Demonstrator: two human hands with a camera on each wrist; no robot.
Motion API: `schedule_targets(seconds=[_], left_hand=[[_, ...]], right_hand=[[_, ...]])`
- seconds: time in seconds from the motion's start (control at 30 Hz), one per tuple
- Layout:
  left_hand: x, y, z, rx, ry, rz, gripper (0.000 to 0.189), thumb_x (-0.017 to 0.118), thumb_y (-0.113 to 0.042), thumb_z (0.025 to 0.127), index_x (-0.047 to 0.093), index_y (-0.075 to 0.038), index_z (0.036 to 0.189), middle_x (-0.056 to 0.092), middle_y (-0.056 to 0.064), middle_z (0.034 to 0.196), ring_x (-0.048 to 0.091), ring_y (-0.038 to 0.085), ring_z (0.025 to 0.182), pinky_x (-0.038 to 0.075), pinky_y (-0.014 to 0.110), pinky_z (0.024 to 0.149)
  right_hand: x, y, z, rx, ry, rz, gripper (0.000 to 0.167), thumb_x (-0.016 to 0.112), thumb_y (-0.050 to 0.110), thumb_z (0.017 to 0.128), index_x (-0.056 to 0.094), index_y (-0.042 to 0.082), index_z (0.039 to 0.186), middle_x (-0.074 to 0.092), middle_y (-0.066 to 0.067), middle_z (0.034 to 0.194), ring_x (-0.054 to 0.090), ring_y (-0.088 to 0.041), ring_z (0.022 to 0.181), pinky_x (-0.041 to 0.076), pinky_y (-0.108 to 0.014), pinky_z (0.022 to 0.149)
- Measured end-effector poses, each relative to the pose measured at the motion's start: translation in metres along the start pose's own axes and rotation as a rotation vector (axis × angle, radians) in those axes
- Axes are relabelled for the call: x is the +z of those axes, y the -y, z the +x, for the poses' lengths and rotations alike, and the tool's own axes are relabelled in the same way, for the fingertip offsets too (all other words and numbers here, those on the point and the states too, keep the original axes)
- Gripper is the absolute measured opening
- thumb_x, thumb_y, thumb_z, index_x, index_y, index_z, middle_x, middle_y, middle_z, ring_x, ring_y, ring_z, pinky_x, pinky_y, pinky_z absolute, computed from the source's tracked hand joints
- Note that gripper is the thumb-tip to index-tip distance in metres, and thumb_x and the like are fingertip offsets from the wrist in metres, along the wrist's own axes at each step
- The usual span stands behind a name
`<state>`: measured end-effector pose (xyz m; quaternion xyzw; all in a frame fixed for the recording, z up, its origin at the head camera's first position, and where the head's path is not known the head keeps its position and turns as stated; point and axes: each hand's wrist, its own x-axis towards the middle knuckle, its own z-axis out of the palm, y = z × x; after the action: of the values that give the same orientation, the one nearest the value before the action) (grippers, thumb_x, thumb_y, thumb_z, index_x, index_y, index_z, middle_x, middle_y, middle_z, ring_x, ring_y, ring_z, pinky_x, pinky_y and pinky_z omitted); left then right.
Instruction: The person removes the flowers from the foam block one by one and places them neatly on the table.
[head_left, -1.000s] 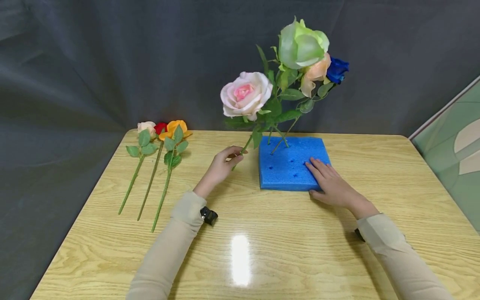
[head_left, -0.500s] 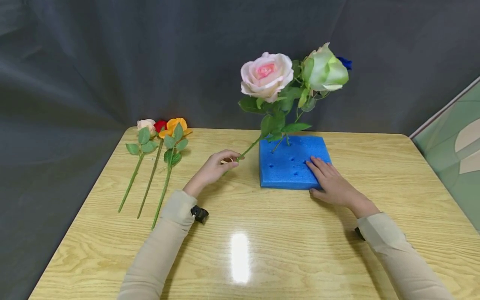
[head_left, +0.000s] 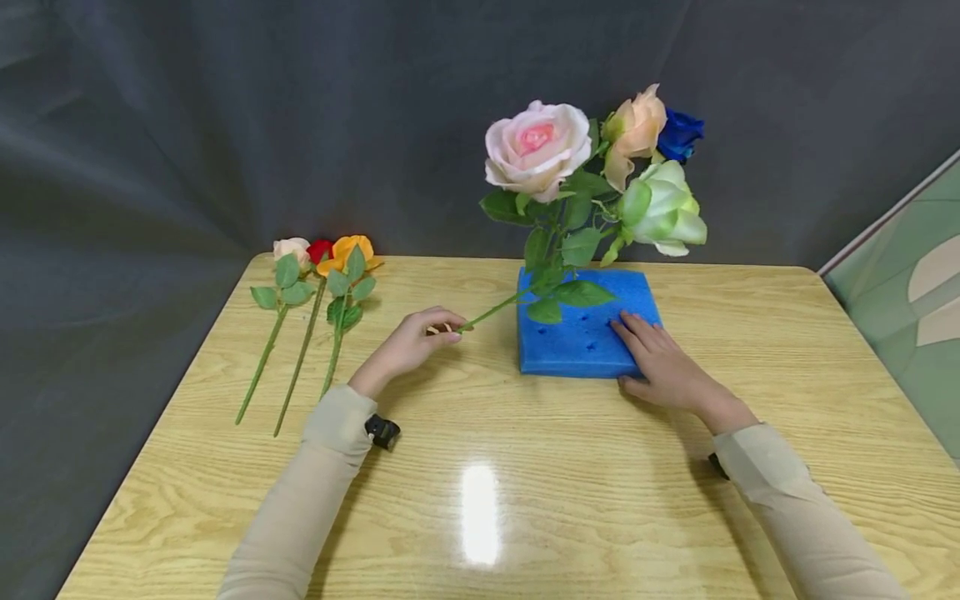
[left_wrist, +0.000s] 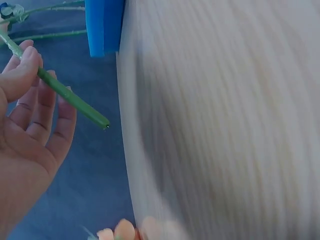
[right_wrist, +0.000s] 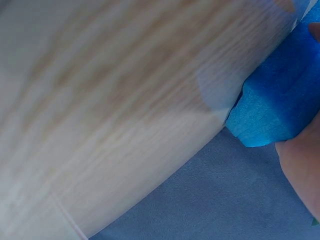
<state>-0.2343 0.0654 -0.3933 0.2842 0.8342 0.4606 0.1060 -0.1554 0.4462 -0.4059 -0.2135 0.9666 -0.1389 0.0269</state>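
Note:
In the head view my left hand (head_left: 408,343) pinches the lower stem of a pale green rose (head_left: 663,208), whose bloom leans far to the right across the blue foam block (head_left: 570,354). The left wrist view shows the bare lower end of this green stem (left_wrist: 80,104) sticking out below my fingers, off the foam. My right hand (head_left: 667,371) rests flat on the foam block's right front corner. A pink-white rose (head_left: 536,150), a peach rose (head_left: 637,129) and a blue rose (head_left: 680,135) stand above the foam. Leaves hide where their stems enter it.
At the left of the wooden table (head_left: 420,517) lie a cream rose (head_left: 291,252), a red rose (head_left: 320,250) and an orange rose (head_left: 349,254), stems toward me. Several holes show in the foam. A dark curtain (head_left: 187,125) hangs behind.
My left hand has moved left and toward me, tipping the green rose down to the right. The pink-white rose has swung up and right. My right hand has stayed put.

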Motion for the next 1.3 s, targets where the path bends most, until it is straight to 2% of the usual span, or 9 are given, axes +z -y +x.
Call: schedule_targets(seconds=[0.13,0.27,0.5,0.63,0.83,1.0,1.17,1.3], left_hand=[[-0.01,0.007,-0.01,-0.01,0.005,0.008,0.024,0.058,-0.01,0.094,0.066,-0.002,0.116,0.064,0.015,0.109,0.059,0.025,0.097,0.052,0.039,0.086],[-0.02,0.014,-0.02,-0.025,0.014,0.007,0.026,0.058,-0.009,0.094,0.065,0.001,0.118,0.064,0.017,0.107,0.06,0.025,0.096,0.052,0.035,0.083],[-0.036,0.024,-0.033,-0.057,0.019,0.017,0.026,0.059,-0.009,0.093,0.067,0.001,0.116,0.064,0.016,0.101,0.055,0.012,0.085,0.047,0.027,0.075],[-0.046,0.026,-0.041,-0.074,0.047,0.028,0.027,0.06,-0.01,0.093,0.067,0.001,0.117,0.065,0.016,0.102,0.055,0.01,0.085,0.048,0.028,0.076],[-0.06,0.029,-0.051,-0.131,0.137,0.02,0.029,0.06,-0.012,0.093,0.066,-0.001,0.12,0.064,0.016,0.109,0.054,0.016,0.093,0.047,0.029,0.078],[-0.07,0.035,-0.06,-0.187,0.181,-0.003,0.031,0.059,-0.01,0.094,0.063,0.002,0.122,0.062,0.02,0.117,0.056,0.019,0.102,0.049,0.028,0.082],[-0.078,0.039,-0.069,-0.207,0.191,-0.013,0.033,0.058,-0.01,0.095,0.061,0.005,0.123,0.06,0.024,0.12,0.059,0.027,0.105,0.053,0.032,0.087],[-0.084,0.042,-0.076,-0.216,0.17,0.017,0.033,0.058,-0.01,0.095,0.061,0.007,0.123,0.06,0.025,0.123,0.06,0.031,0.109,0.054,0.034,0.089]], right_hand=[[0.0,-0.001,0.0,0.005,0.009,-0.006,0.08,0.065,0.019,0.086,0.021,-0.006,0.148,0.014,-0.031,0.155,0.014,-0.05,0.142,0.015,-0.062,0.116],[0.001,-0.001,0.0,0.002,0.004,-0.008,0.08,0.064,0.019,0.086,0.02,-0.005,0.149,0.015,-0.031,0.155,0.014,-0.05,0.142,0.015,-0.062,0.116],[0.002,-0.002,0.001,-0.004,-0.006,-0.008,0.08,0.065,0.018,0.085,0.021,-0.005,0.148,0.016,-0.032,0.154,0.016,-0.051,0.141,0.016,-0.063,0.115],[0.002,-0.001,0.0,0.003,-0.002,0.0,0.08,0.065,0.018,0.085,0.021,-0.005,0.148,0.015,-0.031,0.154,0.015,-0.051,0.141,0.015,-0.063,0.116],[0.001,0.0,0.0,0.008,0.005,0.008,0.08,0.065,0.018,0.085,0.021,-0.005,0.148,0.015,-0.031,0.155,0.014,-0.05,0.142,0.014,-0.063,0.116],[0.001,0.0,0.0,0.014,0.011,0.007,0.08,0.065,0.018,0.086,0.02,-0.005,0.148,0.014,-0.031,0.155,0.013,-0.05,0.142,0.013,-0.062,0.117],[0.001,0.0,0.0,0.017,0.014,0.007,0.08,0.064,0.019,0.086,0.02,-0.004,0.149,0.014,-0.03,0.155,0.013,-0.049,0.143,0.012,-0.061,0.118],[0.001,0.001,0.0,0.014,0.012,0.004,0.081,0.065,0.018,0.086,0.02,-0.004,0.149,0.014,-0.03,0.155,0.013,-0.049,0.143,0.012,-0.061,0.118]])
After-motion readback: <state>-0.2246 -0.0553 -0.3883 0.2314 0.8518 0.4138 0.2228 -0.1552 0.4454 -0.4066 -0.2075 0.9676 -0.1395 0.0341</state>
